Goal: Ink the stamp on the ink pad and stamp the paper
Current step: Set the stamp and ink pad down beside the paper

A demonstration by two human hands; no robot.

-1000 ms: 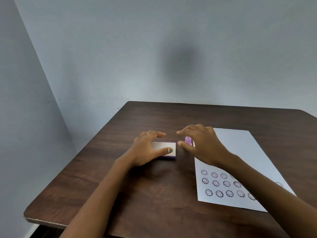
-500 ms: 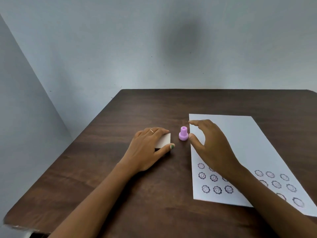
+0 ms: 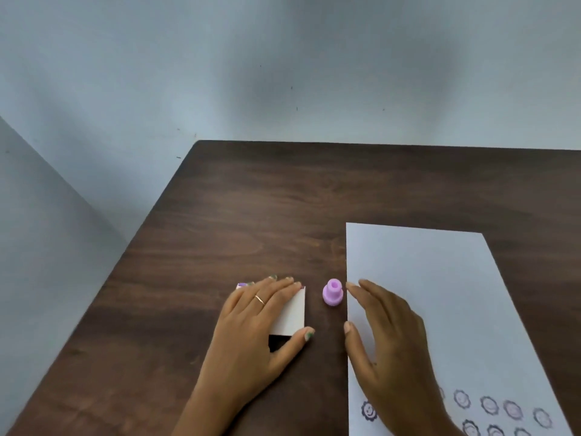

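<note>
A small pink stamp (image 3: pixel 332 292) stands upright on the dark wooden table (image 3: pixel 251 221), between my two hands and touched by neither. My left hand (image 3: pixel 261 322) lies flat over the white ink pad box (image 3: pixel 292 313), thumb against its near edge, covering most of it. My right hand (image 3: pixel 386 338) rests over the left edge of the white paper (image 3: pixel 440 294), fingers apart and empty, fingertips just right of the stamp. Several round purple face prints (image 3: pixel 489 404) mark the paper's near end.
The table's left edge runs diagonally beside a blue-grey wall corner (image 3: pixel 63 190). The far half of the tabletop holds nothing but wood grain. The paper reaches the frame's bottom right.
The camera tilted down and closer. My right hand let go of the stamp, which now stands alone, and drew back onto the paper. My left hand stayed on the ink pad.
</note>
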